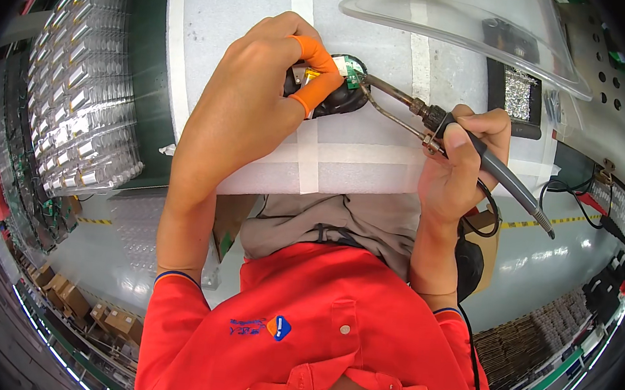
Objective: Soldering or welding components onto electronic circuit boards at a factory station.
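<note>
Seen from above: a white work table crossed by strips of pale tape, with a clear plastic shield arching over its far right corner. To the left, beside the table, a stack of clear plastic trays filled with rows of small silvery parts. Below, an orange shirt filling the lower middle of the view, forearms rising from it toward the table.

Left hand closed down over a small black part at the middle of the table, pinning it against the surface; an orange finger cover on one finger, curled over the part's top. Right hand wrapped tight around the grey handle of a soldering iron, thumb pressed along the grip, cord trailing off toward the lower right. Metal tip of the iron angled up and left, meeting a tiny green circuit board that sits on the black part just beside the covered finger. Near the table's right edge, a dark tray holding a pad of crinkled silver material.
</note>
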A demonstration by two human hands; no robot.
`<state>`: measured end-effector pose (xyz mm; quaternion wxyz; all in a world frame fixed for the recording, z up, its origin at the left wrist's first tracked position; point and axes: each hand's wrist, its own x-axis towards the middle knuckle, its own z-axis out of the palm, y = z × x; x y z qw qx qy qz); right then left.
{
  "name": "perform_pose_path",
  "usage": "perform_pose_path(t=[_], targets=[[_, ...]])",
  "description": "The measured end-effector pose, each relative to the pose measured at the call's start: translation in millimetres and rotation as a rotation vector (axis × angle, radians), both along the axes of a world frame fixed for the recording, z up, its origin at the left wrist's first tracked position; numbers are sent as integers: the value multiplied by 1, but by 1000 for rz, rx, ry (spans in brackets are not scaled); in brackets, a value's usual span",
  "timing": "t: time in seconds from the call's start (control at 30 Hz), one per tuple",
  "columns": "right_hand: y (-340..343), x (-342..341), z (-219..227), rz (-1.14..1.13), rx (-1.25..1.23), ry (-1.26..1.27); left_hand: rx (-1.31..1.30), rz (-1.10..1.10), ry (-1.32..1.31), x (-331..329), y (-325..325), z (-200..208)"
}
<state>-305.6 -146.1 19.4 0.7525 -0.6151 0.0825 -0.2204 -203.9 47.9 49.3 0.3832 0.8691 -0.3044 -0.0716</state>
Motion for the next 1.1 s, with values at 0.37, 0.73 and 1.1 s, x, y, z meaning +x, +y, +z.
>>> perform_pose_path(t=[0.37, 0.73, 1.1], targets=[[1, -2, 0, -6, -10, -40, 4, 76, -83, -8, -12, -2], [3, 1, 3, 33, -28, -30, 37, -40, -61, 4, -6, 0], [6, 2, 5, 29, -43, -63, 37, -38, -60, 4, -8, 2]])
